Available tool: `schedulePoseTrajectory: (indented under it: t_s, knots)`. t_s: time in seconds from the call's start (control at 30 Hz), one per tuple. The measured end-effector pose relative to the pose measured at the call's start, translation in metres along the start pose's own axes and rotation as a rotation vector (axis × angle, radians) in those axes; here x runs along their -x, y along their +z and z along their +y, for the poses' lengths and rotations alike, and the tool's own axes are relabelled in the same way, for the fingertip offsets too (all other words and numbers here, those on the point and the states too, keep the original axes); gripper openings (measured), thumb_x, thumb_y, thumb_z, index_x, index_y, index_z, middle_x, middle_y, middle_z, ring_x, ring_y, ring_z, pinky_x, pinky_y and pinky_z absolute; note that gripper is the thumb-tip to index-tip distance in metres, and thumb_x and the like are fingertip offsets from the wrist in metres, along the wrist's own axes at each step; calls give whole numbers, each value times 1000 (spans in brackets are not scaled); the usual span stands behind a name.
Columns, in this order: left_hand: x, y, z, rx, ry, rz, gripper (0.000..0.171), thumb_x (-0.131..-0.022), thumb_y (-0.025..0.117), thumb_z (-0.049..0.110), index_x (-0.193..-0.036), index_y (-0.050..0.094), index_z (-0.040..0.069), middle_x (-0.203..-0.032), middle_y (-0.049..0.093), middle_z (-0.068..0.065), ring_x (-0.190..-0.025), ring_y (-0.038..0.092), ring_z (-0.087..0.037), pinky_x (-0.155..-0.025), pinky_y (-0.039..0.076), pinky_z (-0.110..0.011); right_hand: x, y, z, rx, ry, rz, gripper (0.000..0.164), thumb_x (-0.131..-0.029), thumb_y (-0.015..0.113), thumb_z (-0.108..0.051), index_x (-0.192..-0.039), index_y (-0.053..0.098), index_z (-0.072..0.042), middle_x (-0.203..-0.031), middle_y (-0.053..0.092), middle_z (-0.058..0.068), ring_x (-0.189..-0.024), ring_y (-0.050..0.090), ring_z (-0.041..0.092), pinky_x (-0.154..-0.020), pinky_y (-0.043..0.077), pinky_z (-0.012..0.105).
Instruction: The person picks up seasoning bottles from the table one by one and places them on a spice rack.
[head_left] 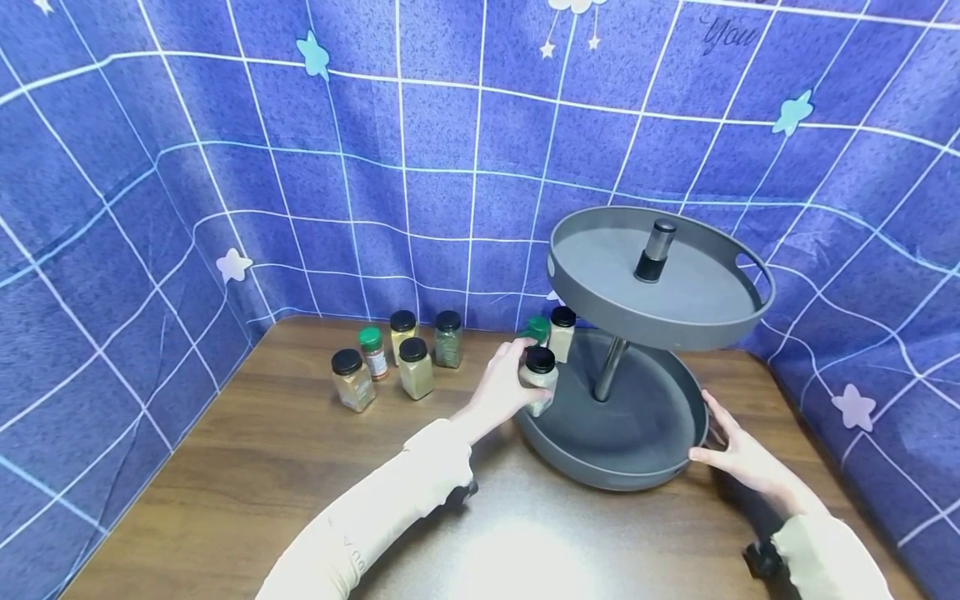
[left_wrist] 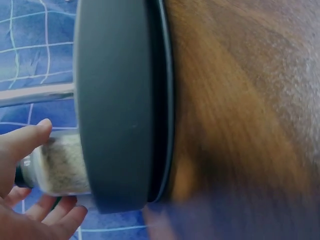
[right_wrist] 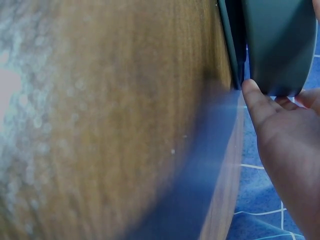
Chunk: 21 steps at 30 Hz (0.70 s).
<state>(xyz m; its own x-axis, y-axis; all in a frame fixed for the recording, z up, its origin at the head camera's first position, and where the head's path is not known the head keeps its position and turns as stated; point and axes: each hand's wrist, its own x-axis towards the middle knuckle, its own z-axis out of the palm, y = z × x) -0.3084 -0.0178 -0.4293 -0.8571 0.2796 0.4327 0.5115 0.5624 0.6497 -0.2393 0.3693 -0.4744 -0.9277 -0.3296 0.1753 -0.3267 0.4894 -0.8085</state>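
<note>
My left hand (head_left: 504,385) grips a clear spice jar with a black lid (head_left: 540,382) between thumb and fingers, at the left side of the grey two-tier turntable's lower tray (head_left: 592,472). In the left wrist view, the pale speckled contents of the jar (left_wrist: 64,162) show, its base hidden behind the tray wall. On the far right, my right hand (head_left: 750,460) touches the lower tray's outer wall, thumb and fingers spread apart. Behind the held jar stand another black-lidded jar (head_left: 561,335) and a green-lidded one (head_left: 536,327), partly covered.
The upper tray (head_left: 675,335) overhangs the lower one on a metal post (head_left: 611,369). Left on the wooden table (head_left: 247,467) stand several spice jars, among them a green-lidded jar (head_left: 373,354) and a dark green herb jar (head_left: 448,340). A blue curtain (head_left: 442,208) surrounds the table.
</note>
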Motion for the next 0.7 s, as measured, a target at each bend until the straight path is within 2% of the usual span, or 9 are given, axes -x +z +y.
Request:
schedulePoseTrajectory:
  t_s: [0.17,0.43,0.7]
  knots:
    - [1,-13,5,64,18,-5,79,-64,87,18,-132,47,8,-111,55,-12,-99,59,-24,-89,49,-36,0,-1,1,-3,13,1,95,-82,67,2,-149,0,1,-145,13,41,-121,19,64,-89,29,-1]
    - [1,-35,14,110,35,5,81,-65,87,17,-134,46,7,-119,54,-18,-107,59,-33,-94,47,-39,0,0,2,-5,6,0,95,-82,67,2,-149,0,0,-144,14,41,-121,19,64,-90,29,-1]
    - [5,-54,12,37,63,63,82,-63,88,28,-133,48,10,-120,56,-13,-112,52,-26,-97,44,-37,0,0,2,4,-4,6,94,-82,67,2,-149,1,1,-144,16,41,-124,21,59,-90,30,0]
